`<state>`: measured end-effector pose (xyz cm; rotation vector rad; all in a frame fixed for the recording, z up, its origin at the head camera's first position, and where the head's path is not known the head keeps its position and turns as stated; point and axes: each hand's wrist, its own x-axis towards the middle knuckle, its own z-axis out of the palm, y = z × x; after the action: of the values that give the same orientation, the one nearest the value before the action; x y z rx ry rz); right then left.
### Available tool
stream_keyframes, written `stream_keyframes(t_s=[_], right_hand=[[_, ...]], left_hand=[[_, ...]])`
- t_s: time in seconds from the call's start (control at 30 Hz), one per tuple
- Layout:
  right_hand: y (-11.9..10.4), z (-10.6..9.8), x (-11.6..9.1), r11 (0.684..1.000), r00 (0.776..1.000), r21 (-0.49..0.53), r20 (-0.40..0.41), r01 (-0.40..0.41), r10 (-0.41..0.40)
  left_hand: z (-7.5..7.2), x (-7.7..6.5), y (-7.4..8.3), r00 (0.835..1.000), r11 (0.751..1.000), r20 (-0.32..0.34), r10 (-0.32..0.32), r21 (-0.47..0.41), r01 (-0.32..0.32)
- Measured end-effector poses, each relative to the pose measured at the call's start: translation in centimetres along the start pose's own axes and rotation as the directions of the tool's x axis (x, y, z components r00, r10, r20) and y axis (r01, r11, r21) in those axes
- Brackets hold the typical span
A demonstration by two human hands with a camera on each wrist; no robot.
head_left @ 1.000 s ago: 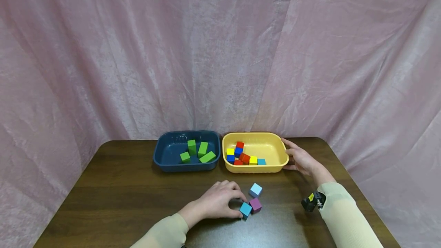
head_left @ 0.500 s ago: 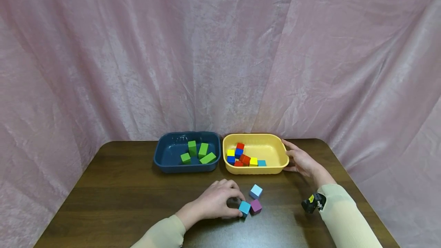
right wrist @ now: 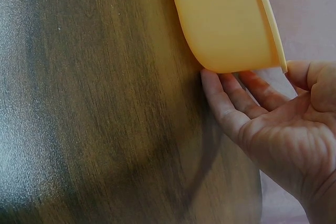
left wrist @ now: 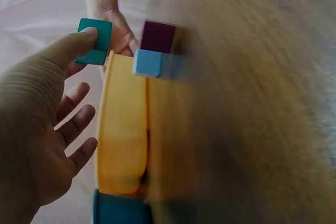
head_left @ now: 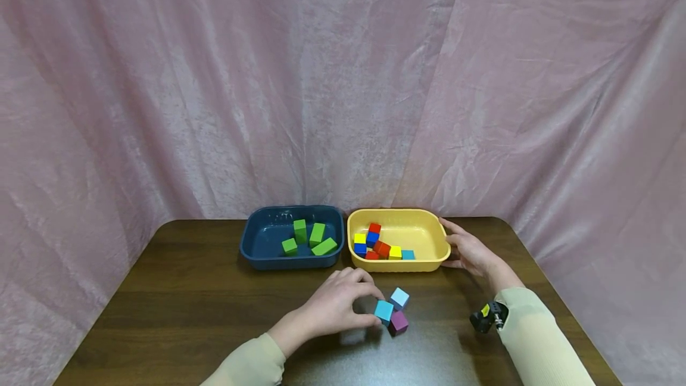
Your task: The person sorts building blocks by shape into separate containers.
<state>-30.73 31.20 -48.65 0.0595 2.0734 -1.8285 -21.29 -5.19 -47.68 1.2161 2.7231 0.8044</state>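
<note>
A light-blue cube [head_left: 383, 311] is pinched between the thumb and a finger of my left hand [head_left: 334, 305]; in the left wrist view the same cube [left wrist: 94, 41] looks teal, and the other fingers are spread apart. Just beside it are a pale-blue cube [head_left: 399, 298] and a purple cube [head_left: 399, 322]. My right hand [head_left: 471, 253] rests against the right end of a yellow tray [head_left: 399, 265]. In the right wrist view its fingers [right wrist: 220, 98] touch the outside of the tray's end wall, with the thumb by the rim.
Several red, blue and yellow cubes and a light-blue one [head_left: 408, 255] lie in the yellow tray. Left of it stands a dark-blue tray [head_left: 289, 262] holding several green blocks [head_left: 324, 247]. Pink curtain [head_left: 343, 76] hangs behind the wooden table [head_left: 203, 290].
My left hand has drawn the light-blue cube slightly left, then moved it up and away from me, closer to the pale-blue cube. The right hand stays at the yellow tray.
</note>
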Motion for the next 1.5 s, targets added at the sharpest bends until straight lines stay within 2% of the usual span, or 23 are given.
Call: stream_keyframes(t_s=[0.17,0.4,0.73,1.0,1.33,1.5], right_hand=[[-0.1,-0.1,0.0,1.000,1.000,0.004,-0.003,0.001,-0.001],[0.1,-0.2,-0.1,1.000,1.000,0.004,-0.001,0.002,-0.002],[0.1,0.0,0.1,1.000,1.000,0.025,-0.003,-0.002,0.002],[0.1,0.0,0.4,1.000,1.000,0.024,-0.001,-0.001,0.001],[0.0,0.1,0.5,1.000,1.000,0.018,-0.013,-0.003,0.003],[-0.1,0.2,0.4,1.000,1.000,0.021,-0.003,0.003,-0.003]], left_hand=[[-0.8,0.7,0.8,0.997,0.999,-0.075,-0.015,0.041,0.018],[-1.7,2.1,1.8,0.983,0.995,-0.181,-0.020,0.089,0.037],[-3.6,3.6,1.8,0.971,0.989,-0.229,-0.073,0.107,0.100],[-5.0,4.9,0.8,0.955,0.984,-0.272,-0.118,0.099,0.149],[-6.4,6.6,-0.3,0.948,0.976,-0.278,-0.159,0.100,0.193],[-7.0,7.2,-0.6,0.946,0.971,-0.286,-0.154,0.134,0.199]])
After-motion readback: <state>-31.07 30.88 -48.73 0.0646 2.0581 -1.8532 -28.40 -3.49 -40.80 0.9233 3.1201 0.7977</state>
